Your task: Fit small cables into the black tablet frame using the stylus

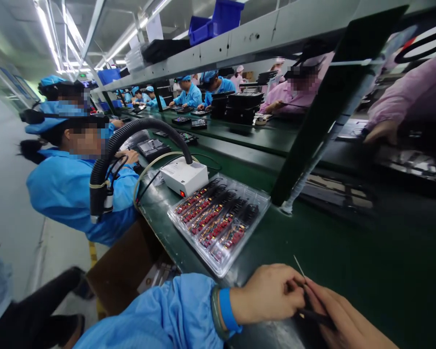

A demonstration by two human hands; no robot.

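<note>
Green-topped workbench (pixel 349 252), long, running toward far end of room. Grey metal shelf (pixel 254 36) above it, carrying blue plastic bins (pixel 223 18). Strip lights (pixel 47 29) along pale ceiling (pixel 72 14). Pale grey floor (pixel 10 194), yellow tape line (pixel 92 254). Cardboard box (pixel 121 266) below bench's near edge.

My left hand (pixel 267 294), in a blue sleeve (pixel 167 315), and my right hand (pixel 349 315) close around slim dark tweezers (pixel 311 315) with a fine metal tip, above a green bench mat (pixel 366 242). Just beyond lies a clear plastic tray (pixel 218 223) of red-and-black parts in rows, beside a white box (pixel 184 177) with a black corrugated hose (pixel 131 140).
</note>
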